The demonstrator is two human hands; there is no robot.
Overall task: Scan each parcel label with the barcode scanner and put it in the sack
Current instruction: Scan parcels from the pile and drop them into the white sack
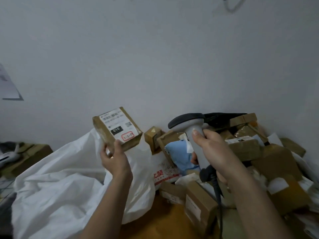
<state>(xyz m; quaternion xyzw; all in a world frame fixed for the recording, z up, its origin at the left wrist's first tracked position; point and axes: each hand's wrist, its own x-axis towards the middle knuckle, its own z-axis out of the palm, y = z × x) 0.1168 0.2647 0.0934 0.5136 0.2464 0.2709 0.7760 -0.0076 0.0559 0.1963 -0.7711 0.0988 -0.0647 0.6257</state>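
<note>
Left hand (pixel 113 156) pinches the small brown cardboard parcel (pixel 117 129) above the white woven sack (pixel 69 178), label tilted up for reading; right hand (pixel 209 149) clenches the grey corded barcode scanner (pixel 191 128), head aimed toward that label

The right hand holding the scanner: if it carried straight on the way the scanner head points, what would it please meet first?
Probably the small parcel the left hand holds up; the scanner in the right hand aims leftward at it, though depth is unclear.
</note>
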